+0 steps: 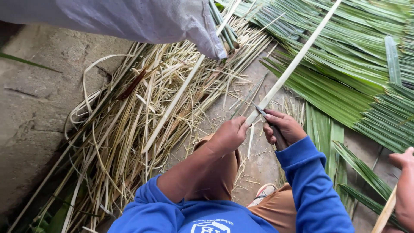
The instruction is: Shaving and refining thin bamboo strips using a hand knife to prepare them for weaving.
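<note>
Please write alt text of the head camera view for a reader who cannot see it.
A person's left hand grips a long pale leaf rib while the right hand holds a knife against it. Dry strips lie left, green palm leaves right; another person's hand shows at the edge.

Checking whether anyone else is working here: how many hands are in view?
3: left hand grips the pale strip, right hand holds the knife, another person's hand at right edge.

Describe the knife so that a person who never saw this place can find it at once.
Start at the green palm leaves on the right and follow the long pale stem down to the right hand. The knife is there: the only thin dark metal blade, its edge laid against that stem.
</note>
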